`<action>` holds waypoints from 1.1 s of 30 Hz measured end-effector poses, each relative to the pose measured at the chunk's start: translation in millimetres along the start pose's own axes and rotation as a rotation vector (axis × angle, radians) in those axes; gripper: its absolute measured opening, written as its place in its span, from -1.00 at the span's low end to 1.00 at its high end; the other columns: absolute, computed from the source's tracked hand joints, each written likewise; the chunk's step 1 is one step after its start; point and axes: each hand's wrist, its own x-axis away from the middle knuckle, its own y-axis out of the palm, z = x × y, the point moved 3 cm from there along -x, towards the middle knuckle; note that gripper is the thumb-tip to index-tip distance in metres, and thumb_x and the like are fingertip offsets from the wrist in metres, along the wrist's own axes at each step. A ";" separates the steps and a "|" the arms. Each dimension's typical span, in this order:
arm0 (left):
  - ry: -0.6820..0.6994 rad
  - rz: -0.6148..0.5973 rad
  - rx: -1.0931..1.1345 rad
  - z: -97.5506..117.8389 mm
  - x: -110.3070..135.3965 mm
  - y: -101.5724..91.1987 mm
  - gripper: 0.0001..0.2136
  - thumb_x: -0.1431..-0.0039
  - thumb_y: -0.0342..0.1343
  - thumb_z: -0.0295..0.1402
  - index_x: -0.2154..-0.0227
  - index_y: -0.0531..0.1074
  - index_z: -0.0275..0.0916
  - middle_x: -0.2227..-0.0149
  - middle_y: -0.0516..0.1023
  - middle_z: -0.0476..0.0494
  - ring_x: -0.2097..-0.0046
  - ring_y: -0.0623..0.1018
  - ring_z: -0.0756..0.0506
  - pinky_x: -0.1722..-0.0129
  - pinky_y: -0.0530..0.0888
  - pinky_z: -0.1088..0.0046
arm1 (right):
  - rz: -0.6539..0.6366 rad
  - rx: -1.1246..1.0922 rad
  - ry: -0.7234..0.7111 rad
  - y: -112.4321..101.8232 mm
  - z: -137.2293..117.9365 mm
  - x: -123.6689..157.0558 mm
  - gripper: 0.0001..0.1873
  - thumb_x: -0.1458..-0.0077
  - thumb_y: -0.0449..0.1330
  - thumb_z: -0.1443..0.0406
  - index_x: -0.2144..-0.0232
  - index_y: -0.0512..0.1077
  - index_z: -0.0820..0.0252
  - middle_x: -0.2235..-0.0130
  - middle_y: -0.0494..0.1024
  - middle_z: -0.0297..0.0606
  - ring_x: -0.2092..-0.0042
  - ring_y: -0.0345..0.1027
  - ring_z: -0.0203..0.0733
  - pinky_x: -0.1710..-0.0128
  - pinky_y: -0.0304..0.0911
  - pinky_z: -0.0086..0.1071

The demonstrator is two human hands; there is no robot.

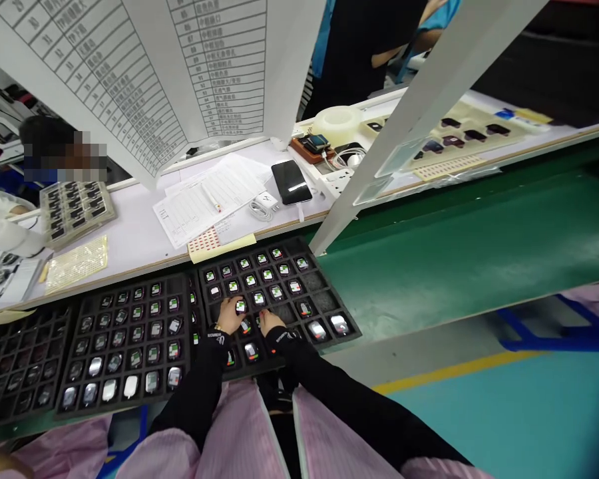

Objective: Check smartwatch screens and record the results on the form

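Observation:
My left hand (228,317) is closed round a strapless smartwatch (240,307) whose lit screen shows white and green. It is over the near left part of a black foam tray (324,301). Just right of it, my right hand (269,322) is low over the same tray, fingers drawn together; what they hold, if anything, is hidden. Several similar watches lie in the tray's cells, many with lit screens. One watch with an orange mark (246,327) sits between my hands. Nearer me lie watches with pale screens, such as the watch at the right corner (339,324).
More black trays of watches (182,313) stand to the left. Behind them, a white bench (134,247) carries paper sheets (207,199), a phone (291,182), a charger cable (261,211) and a pale tray (74,213). A white post (379,156) rises at the right. Other people are across the bench.

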 end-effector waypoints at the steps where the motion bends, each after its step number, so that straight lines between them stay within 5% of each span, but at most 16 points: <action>1: 0.007 -0.012 0.017 -1.7 -1.2 -1.8 -0.47 0.14 0.24 -0.59 0.02 0.37 -0.22 0.05 0.34 -0.22 -0.02 0.38 -0.17 -0.08 0.34 0.23 | -0.006 -0.012 0.005 0.3 1.1 -1.8 -0.63 -0.29 -0.14 0.32 0.03 0.37 0.36 0.07 0.50 0.08 0.02 0.40 -0.02 0.06 0.21 -0.30; 8: 0.055 -0.056 0.157 -0.7 -3.8 -9.8 -0.50 0.21 0.24 -0.67 0.12 0.40 -0.21 0.34 0.42 -0.01 0.29 0.44 -0.03 0.14 0.42 0.38 | -0.014 -0.204 0.021 -5.7 11.1 -5.8 -0.70 -0.24 -0.06 0.33 0.09 0.40 0.31 0.08 0.51 0.03 -0.03 0.37 0.01 -0.03 0.19 -0.22; 14: 0.016 0.041 0.343 10.4 10.1 -12.1 -0.55 0.14 0.21 -0.60 0.12 0.32 -0.23 0.36 0.42 0.01 0.36 0.46 0.02 0.28 0.44 0.47 | -0.063 -0.539 0.022 -23.5 18.4 12.2 -0.61 -0.27 -0.27 0.31 -0.01 0.23 0.23 0.22 0.54 -0.11 0.31 0.51 -0.18 0.37 0.40 -0.31; 20: 0.007 0.114 0.877 76.3 76.8 -41.1 -0.48 0.07 0.29 -0.29 0.05 0.22 -0.18 0.19 0.48 -0.12 0.28 0.51 0.01 0.24 0.44 0.48 | -0.206 -1.131 -0.230 -81.5 15.9 58.4 -0.65 -0.17 -0.02 0.03 0.13 0.25 0.11 0.26 0.54 -0.11 0.43 0.44 -0.17 0.61 0.26 -0.39; 25: 0.066 0.191 0.992 132.0 127.4 -59.3 -0.48 0.01 0.28 -0.26 0.01 0.20 -0.10 0.03 0.41 -0.14 0.19 0.50 0.00 0.25 0.44 0.53 | -0.217 -1.101 -0.491 -130.0 -5.2 103.6 -0.33 0.13 0.33 0.07 -0.01 0.25 0.15 0.18 0.53 -0.12 0.44 0.37 -0.29 0.57 0.23 -0.45; 33: -0.008 0.291 0.922 167.6 158.2 -58.6 -0.69 -0.17 0.08 -0.12 0.09 0.30 -0.13 0.21 0.42 -0.07 0.41 0.43 0.07 0.52 0.31 0.60 | -0.269 -1.081 -0.530 -145.6 -15.9 127.8 -0.48 0.00 0.17 -0.06 0.16 0.32 0.20 0.27 0.55 -0.15 0.57 0.28 -0.37 0.69 0.05 -0.51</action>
